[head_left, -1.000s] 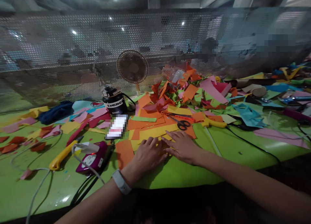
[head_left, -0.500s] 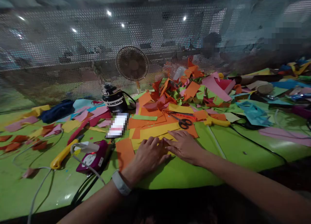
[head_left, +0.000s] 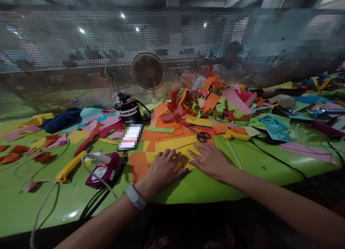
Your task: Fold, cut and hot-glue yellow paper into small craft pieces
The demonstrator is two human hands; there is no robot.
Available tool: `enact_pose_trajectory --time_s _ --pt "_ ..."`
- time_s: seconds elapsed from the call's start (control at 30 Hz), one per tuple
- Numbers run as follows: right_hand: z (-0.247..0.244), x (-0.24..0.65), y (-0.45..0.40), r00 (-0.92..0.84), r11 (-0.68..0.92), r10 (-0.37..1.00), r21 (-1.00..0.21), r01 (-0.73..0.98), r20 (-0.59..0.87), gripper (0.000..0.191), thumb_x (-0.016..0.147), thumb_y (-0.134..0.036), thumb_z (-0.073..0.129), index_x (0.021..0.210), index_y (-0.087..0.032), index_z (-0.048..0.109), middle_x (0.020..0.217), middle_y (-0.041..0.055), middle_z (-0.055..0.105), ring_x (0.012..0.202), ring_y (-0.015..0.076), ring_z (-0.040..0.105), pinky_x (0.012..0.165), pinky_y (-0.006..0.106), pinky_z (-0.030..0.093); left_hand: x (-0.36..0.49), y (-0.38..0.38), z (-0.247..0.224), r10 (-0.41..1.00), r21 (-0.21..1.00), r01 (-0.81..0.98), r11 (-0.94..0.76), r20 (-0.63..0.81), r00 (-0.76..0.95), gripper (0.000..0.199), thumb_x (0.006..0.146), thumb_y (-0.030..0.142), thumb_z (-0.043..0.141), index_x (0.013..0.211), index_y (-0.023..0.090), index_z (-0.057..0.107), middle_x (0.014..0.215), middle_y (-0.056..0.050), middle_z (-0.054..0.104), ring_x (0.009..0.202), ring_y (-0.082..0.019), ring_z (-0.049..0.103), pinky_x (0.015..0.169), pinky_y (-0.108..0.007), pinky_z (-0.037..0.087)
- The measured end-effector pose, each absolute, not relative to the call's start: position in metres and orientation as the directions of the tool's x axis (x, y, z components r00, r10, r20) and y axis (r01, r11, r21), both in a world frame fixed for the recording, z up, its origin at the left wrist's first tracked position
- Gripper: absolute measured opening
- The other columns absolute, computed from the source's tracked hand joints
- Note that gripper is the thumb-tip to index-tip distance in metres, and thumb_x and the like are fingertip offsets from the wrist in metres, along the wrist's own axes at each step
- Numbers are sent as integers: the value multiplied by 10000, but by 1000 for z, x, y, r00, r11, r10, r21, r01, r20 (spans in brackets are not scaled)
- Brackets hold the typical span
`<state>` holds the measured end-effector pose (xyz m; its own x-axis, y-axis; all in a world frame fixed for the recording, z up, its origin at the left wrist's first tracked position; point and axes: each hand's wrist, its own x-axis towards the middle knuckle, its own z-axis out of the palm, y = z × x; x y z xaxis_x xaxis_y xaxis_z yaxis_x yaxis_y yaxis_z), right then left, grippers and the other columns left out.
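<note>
The right hand had shifted away from the left hand, baring more yellow paper between them on the green table. Right fingers spread, left loosely bent, they seemed to press the sheet, not pinch it.

A single word is legible: "ENERGY", in dark capitals across the white band on the round-bodied black bottle with a looped strap, left of centre in the frame. Just below it, the flat, rectangular, pale-screened phone is pixelated, so its display cannot be read.
</note>
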<state>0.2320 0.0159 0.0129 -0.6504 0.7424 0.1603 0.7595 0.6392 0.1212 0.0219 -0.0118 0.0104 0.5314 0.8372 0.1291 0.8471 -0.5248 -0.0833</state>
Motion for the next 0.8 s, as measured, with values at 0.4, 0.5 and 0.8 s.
enact_pose_trajectory --time_s 0.4,0.5,0.8 --pt "35 198 86 -467 -5 674 -636 771 -572 307 838 -331 632 612 -126 602 509 8 633 412 80 563 451 179 441 25 -11 14 860 -79 863 -499 74 505 570 898 616 340 1156 169 583 1050 -130 600 957 -280 552 783 -417 481" --pt "31 196 97 -490 -1 617 -623 782 -616 310 826 -332 649 608 -112 628 451 -3 610 379 69 534 424 165 407 27 -10 17 869 -67 870 -489 41 492 561 885 614 385 1176 175 579 1062 -131 597 970 -286 552 806 -433 482" --pt "35 198 113 -512 25 499 -579 815 -699 368 766 -377 714 561 -84 626 431 0 600 402 58 527 421 156 359 20 -6 20 851 8 851 -525 14 525 538 893 589 384 1239 214 552 1090 -126 576 970 -273 551 808 -420 492"
